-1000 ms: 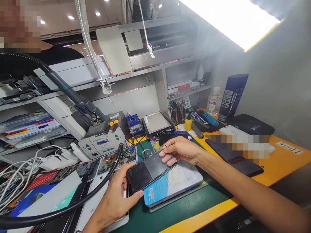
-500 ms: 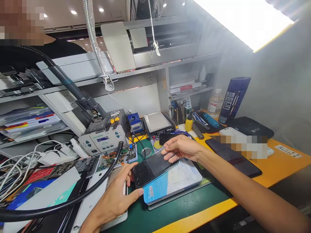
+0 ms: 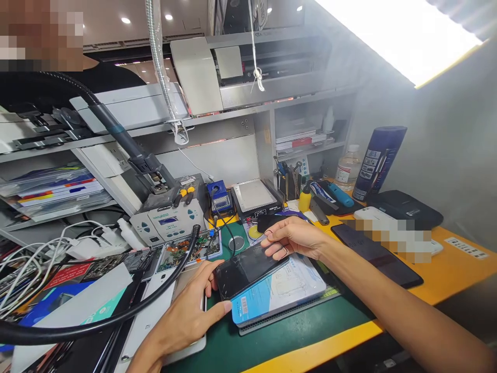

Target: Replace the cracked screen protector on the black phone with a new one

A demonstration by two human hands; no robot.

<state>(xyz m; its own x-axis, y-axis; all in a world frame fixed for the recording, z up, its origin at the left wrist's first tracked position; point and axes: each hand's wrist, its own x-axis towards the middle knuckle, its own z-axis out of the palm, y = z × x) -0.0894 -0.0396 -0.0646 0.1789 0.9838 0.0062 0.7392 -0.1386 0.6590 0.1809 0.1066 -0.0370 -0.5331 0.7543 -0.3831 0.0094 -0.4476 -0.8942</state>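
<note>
A black smartphone [image 3: 246, 272] lies tilted on a blue-and-white flat box [image 3: 279, 295], its dark glass marked with small specks. My left hand [image 3: 190, 305] grips the phone's left end, fingers along its upper edge and thumb by the lower corner. Over the phone's right end, my right hand [image 3: 293, 238] has thumb and fingertips pinched together. A thin dark loop shows by these fingers, but what they pinch is too small to make out. Beneath the box is a grey perforated plate [image 3: 252, 330] on the green mat [image 3: 295, 342].
A black hose [image 3: 128, 318] arcs across the left over white tablets [image 3: 155, 295]. Behind stand a parts tray [image 3: 186, 251], a rework station [image 3: 169, 223] and a tool holder [image 3: 289, 181]. Right lies a large dark phone [image 3: 376, 254]. A person [image 3: 112, 75] is beyond the shelf.
The whole view has shifted slightly, with everything sitting a little further right in the picture. Both hands keep nearly the same pose at the phone.
</note>
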